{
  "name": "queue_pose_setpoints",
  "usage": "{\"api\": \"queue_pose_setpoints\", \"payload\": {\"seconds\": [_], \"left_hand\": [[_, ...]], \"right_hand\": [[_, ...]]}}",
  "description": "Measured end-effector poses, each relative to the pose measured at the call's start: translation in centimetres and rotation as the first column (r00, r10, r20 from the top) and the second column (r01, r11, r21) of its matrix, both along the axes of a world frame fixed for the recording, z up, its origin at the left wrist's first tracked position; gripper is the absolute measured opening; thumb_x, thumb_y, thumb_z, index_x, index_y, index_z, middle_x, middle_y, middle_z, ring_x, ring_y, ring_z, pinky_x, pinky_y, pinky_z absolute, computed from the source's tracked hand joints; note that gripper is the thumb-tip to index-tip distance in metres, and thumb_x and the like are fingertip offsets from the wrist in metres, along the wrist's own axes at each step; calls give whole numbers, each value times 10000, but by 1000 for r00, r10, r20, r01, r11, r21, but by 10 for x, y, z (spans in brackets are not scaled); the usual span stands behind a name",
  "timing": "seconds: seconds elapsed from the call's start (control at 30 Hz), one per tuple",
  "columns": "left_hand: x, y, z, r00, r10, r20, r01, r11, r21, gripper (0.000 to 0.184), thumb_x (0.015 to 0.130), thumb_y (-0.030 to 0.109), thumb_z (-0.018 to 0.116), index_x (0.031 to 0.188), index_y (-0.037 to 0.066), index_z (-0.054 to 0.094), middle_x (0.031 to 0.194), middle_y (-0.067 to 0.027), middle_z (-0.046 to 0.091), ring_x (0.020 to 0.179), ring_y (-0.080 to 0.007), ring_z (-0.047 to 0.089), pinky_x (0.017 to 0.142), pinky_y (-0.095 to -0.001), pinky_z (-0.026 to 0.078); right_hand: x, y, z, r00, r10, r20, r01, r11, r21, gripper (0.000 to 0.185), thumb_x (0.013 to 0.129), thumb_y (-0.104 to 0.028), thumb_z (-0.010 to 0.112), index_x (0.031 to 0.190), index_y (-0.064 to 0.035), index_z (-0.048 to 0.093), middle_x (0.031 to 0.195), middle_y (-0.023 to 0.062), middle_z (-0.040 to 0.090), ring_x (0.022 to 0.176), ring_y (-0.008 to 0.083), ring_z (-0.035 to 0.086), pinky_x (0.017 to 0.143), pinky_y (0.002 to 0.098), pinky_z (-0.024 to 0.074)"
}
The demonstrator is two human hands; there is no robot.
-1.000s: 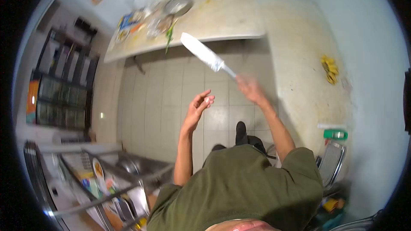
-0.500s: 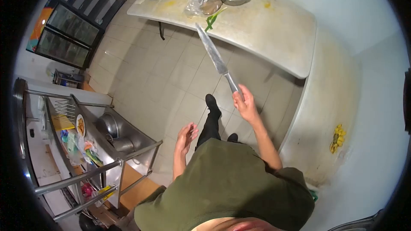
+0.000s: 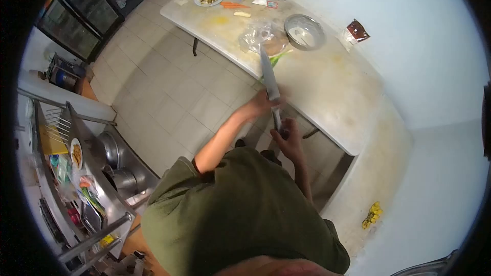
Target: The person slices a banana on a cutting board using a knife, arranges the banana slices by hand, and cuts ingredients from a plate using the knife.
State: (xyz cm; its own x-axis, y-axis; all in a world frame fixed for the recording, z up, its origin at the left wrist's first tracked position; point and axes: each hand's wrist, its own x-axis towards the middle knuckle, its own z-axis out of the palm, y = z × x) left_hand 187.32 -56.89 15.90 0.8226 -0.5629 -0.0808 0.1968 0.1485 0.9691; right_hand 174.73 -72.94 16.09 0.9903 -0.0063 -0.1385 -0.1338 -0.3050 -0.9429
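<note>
We curl our right hand (image 3: 288, 137) round the handle of the knife (image 3: 269, 74), its blade over the near edge of the table (image 3: 327, 92). Our left hand (image 3: 262, 103) meets the blade's base, blurred; we cannot tell its grip.

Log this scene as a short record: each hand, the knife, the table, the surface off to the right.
right hand: holds the knife by its handle
left hand: beside the blade's handle end; blurred, contact unclear
knife tip: points away from the person
table: metal bowl, clear plastic bag, green stalks, orange strips, plate of food
right-hand surface: yellow bunch
</note>
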Motion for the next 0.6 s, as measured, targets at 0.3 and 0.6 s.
{"api": "queue_pose_setpoints", "payload": {"seconds": [0.3, 0.6], "left_hand": [[15, 82, -47, 959, 113, -258, -158, 974, -160, 472, 1010, 277, 604, 1389, 20, 487, 1217, -98, 647, 1126, -187, 621, 1013, -364, 492], [71, 182, -59, 798, 523, -299, -584, 793, -172, 314, 1050, 279, 516, 1262, 49, 546, 1216, -121, 649, 1107, -224, 627, 973, -381, 503]], "right_hand": [[72, 43, -16, 929, 113, -351, -67, 988, 140, 432, 842, -319, 805, 1071, -26, 585, 925, 49, 625, 843, 130, 587, 734, 312, 503], [245, 105, -19, 764, 619, -181, -602, 785, 145, 388, 906, -332, 750, 1101, -26, 613, 966, 82, 658, 889, 170, 616, 794, 350, 503]]}}
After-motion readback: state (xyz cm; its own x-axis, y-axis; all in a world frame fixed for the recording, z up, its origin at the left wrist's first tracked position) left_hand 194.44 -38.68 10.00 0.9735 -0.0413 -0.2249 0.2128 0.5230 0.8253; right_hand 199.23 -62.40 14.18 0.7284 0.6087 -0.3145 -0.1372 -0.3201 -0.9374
